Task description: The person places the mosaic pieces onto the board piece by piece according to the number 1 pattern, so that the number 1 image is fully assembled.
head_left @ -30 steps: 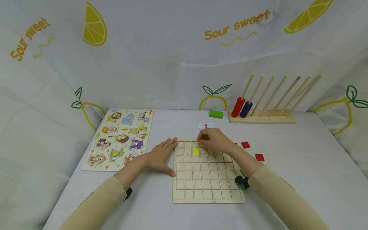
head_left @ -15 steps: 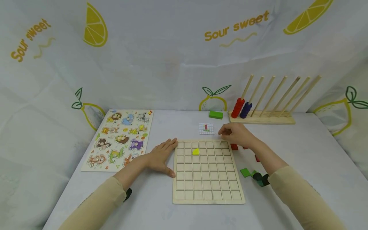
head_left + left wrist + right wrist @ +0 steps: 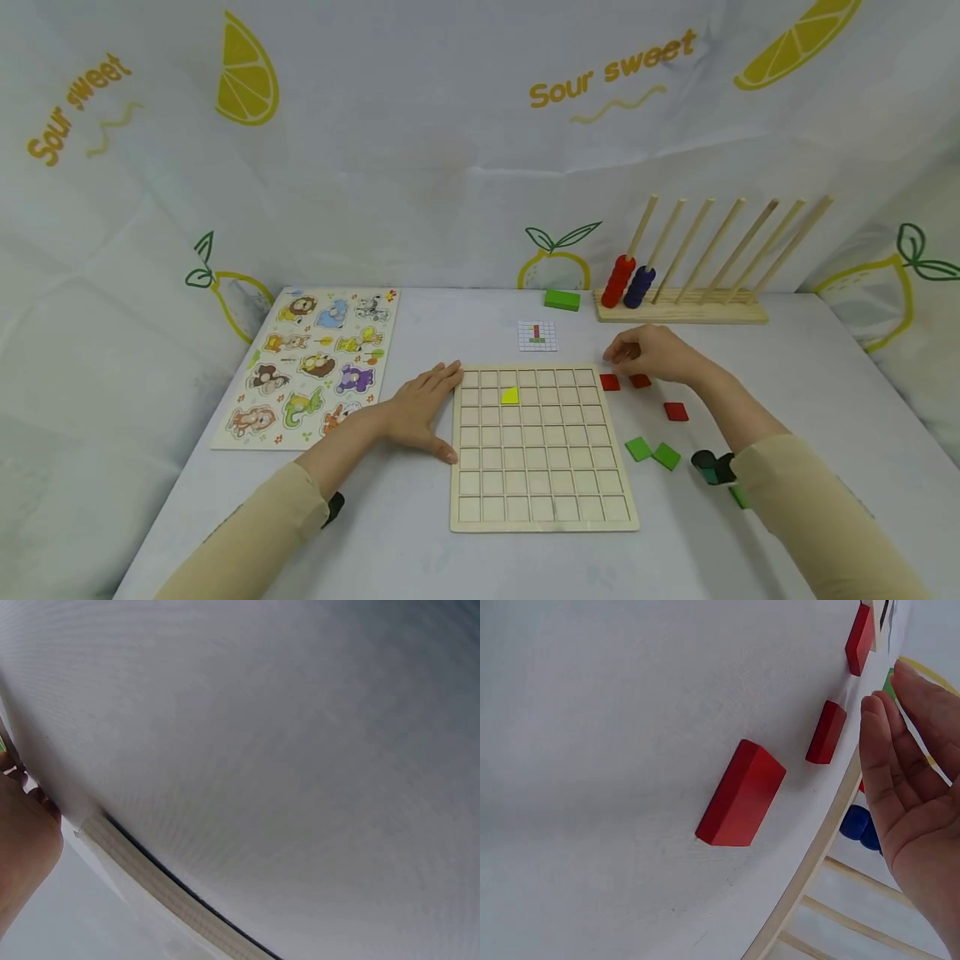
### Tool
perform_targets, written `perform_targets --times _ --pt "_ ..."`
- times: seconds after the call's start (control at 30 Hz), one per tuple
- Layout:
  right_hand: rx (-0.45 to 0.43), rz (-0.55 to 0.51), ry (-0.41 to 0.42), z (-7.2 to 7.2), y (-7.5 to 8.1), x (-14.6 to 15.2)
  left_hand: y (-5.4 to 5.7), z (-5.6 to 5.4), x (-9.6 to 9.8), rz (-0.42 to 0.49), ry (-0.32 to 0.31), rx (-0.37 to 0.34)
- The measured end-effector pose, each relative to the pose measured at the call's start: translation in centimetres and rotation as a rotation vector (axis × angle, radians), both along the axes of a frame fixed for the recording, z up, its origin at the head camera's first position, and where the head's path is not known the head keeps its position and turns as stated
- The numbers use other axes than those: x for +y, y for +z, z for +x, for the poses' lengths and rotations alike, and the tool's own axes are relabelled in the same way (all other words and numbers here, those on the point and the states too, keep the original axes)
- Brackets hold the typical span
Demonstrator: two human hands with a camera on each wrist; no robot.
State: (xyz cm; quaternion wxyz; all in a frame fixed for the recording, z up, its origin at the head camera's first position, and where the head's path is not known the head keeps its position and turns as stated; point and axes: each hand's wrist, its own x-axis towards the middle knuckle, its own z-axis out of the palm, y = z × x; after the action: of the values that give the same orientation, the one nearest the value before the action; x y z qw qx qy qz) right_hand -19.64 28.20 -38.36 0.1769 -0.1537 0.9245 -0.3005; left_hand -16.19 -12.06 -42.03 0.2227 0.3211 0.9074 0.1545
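Note:
A wooden grid board [image 3: 543, 508] lies flat on the table, with one yellow tile [image 3: 510, 396] in an upper square. My left hand [image 3: 420, 408] is spread out along the board's left edge, fingertips at its top corner and thumb lower down. Past the board's right edge my right hand [image 3: 654, 354] hovers with loosely bent fingers and nothing between them. Below its fingertips are two red tiles [image 3: 610, 382]. A third red tile [image 3: 742, 795] lies nearest the camera in the right wrist view. The left wrist view shows the board's edge [image 3: 165, 889].
Green tiles [image 3: 666, 456] lie right of the board, one partly behind the right sleeve. A small pattern card [image 3: 537, 337] and a green block [image 3: 562, 300] lie behind the board. An animal puzzle [image 3: 288, 433] is at left, a bead rack [image 3: 682, 312] at back right.
My right hand has moved right, from the board's upper squares to above the red tiles, uncovering the pattern card and the tiles. The left hand has stayed in place.

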Motion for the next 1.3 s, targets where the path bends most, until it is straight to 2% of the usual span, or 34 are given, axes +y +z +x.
perform_targets --times 0.37,0.87,1.3 --pt "-0.066 0.052 -0.003 0.1 -1.0 -0.1 -0.1 0.0 0.0 -0.003 -0.001 0.002" --pt "-0.010 0.078 0.044 0.2 -1.2 -0.6 -0.1 0.0 0.0 -0.005 0.003 0.003" --pt "-0.009 0.091 0.042 0.2 -1.4 -0.8 -0.2 0.0 0.0 0.003 0.002 -0.001"
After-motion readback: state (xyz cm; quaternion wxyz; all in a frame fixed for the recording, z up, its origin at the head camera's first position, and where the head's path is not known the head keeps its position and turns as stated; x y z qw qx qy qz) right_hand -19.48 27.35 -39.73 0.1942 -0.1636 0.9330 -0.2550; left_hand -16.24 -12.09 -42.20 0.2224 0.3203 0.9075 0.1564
